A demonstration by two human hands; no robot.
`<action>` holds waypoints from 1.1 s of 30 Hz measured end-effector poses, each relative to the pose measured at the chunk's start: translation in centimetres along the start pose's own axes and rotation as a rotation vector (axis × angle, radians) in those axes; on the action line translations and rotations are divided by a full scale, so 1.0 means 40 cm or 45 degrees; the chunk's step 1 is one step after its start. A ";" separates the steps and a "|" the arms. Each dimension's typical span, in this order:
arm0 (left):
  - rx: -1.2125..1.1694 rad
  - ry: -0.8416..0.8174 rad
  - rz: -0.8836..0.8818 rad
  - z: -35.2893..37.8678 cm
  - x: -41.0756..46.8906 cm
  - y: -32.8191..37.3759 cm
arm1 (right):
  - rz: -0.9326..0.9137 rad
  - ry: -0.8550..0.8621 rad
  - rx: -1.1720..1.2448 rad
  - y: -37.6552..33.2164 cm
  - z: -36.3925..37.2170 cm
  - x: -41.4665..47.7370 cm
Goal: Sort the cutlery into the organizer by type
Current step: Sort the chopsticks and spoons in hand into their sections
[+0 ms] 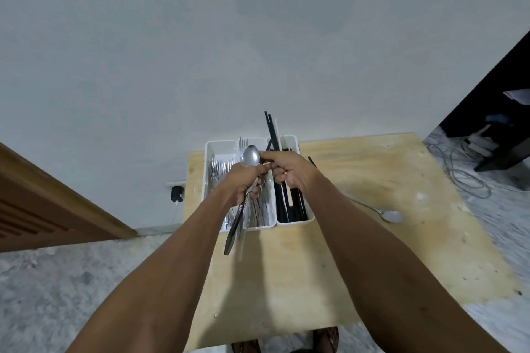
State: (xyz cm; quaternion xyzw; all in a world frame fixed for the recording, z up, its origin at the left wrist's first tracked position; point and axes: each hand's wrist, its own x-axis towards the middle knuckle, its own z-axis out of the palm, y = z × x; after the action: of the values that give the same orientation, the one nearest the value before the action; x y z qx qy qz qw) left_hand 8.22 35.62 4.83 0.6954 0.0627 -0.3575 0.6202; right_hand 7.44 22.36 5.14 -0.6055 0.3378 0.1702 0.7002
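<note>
A white three-compartment organizer (210, 149) stands at the back of the wooden table (358, 180). Forks (219, 169) fill its left compartment, more metal cutlery lies in the middle, and black chopsticks (289, 210) lie in the right one. My left hand (246, 180) is closed around a bunch of cutlery above the organizer: a silver spoon (251, 155) and a fork (243, 141) stick up, dark handles hang below. My right hand (286, 170) grips several chopsticks (271, 130), black ones and a pale wooden one, pointing up; its fingertips touch the bunch.
Another silver spoon (391, 215) lies on the table to the right of the organizer. A wooden door (43, 198) is at the left and a black charger (177, 193) is plugged in at the wall. Cables (464, 172) and dark furniture are on the floor at the right.
</note>
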 end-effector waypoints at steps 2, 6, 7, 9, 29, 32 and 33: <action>0.019 -0.052 -0.023 0.003 0.000 -0.006 | -0.032 0.036 0.070 0.008 -0.003 0.010; 0.027 -0.183 -0.079 -0.012 -0.002 -0.029 | -0.147 0.417 0.371 -0.011 -0.065 0.016; 0.004 -0.187 -0.082 -0.019 -0.003 -0.036 | -0.183 0.519 0.448 -0.019 -0.090 0.022; -0.057 -0.133 -0.085 -0.031 -0.002 -0.048 | -0.263 0.677 0.583 -0.037 -0.138 0.030; -0.254 0.241 -0.072 -0.006 0.061 -0.044 | -0.575 0.691 0.667 -0.084 -0.055 -0.014; -0.345 0.220 -0.069 -0.053 0.062 -0.055 | -0.604 0.773 0.280 -0.078 -0.098 0.025; -0.394 0.216 -0.070 -0.063 0.063 -0.058 | -0.582 0.784 0.106 -0.060 -0.097 0.040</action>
State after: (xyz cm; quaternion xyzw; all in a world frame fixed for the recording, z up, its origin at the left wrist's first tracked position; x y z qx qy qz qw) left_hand 9.89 37.53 1.42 0.6175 0.1879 -0.3004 0.7022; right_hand 9.10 17.86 5.69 -0.6590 0.3951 -0.1942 0.6098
